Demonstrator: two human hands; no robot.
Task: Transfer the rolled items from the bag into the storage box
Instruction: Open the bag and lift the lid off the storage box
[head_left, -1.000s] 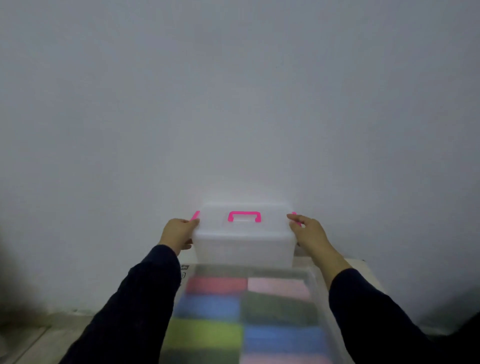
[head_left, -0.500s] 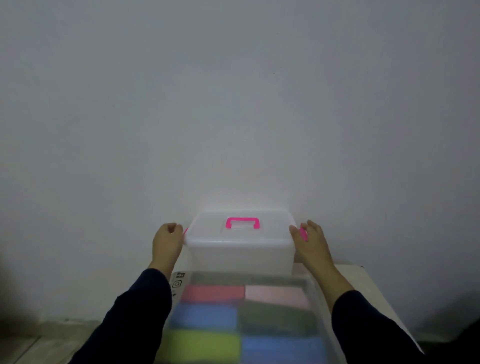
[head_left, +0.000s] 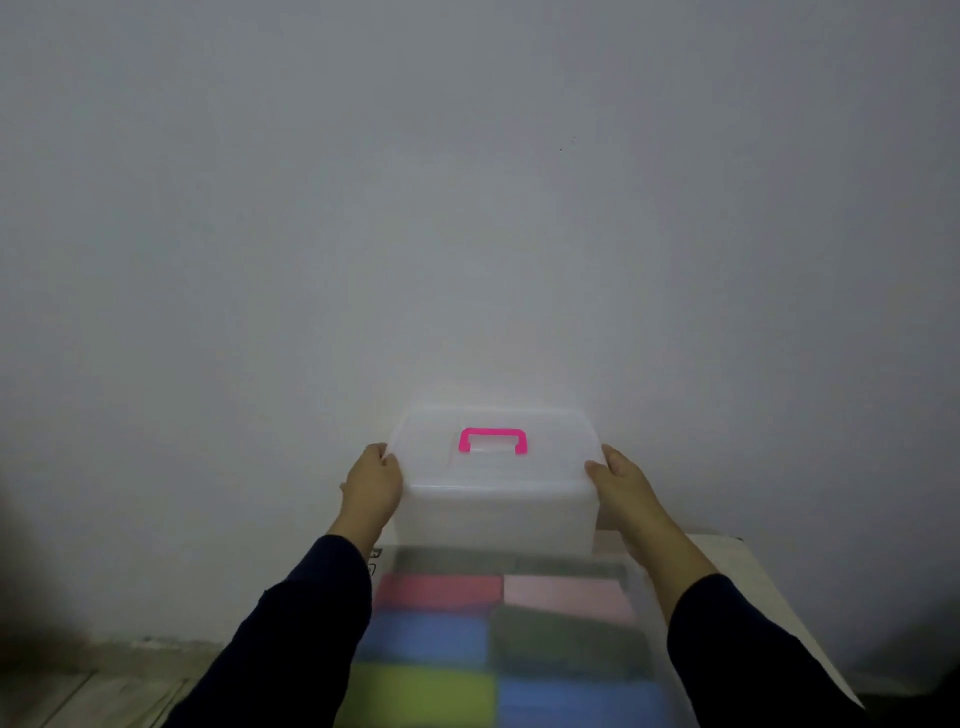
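- The storage box (head_left: 493, 499), clear with its lid on, was gripped at its two ends: the left hand (head_left: 371, 486) was curled round the left rim and the right hand (head_left: 621, 480) round the right rim.
- A pink handle (head_left: 492, 439) lay flat on the lid, between the hands.
- The box was held against a plain wall (head_left: 467, 208).
- Nearer the camera, blurred coloured rolls (head_left: 498, 639) were seen packed in rows inside a clear container (head_left: 657, 670); a pale table (head_left: 748, 582) showed at the right.

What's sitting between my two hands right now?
The head view shows the clear lidded box with its pink handle, between the left hand and right hand.
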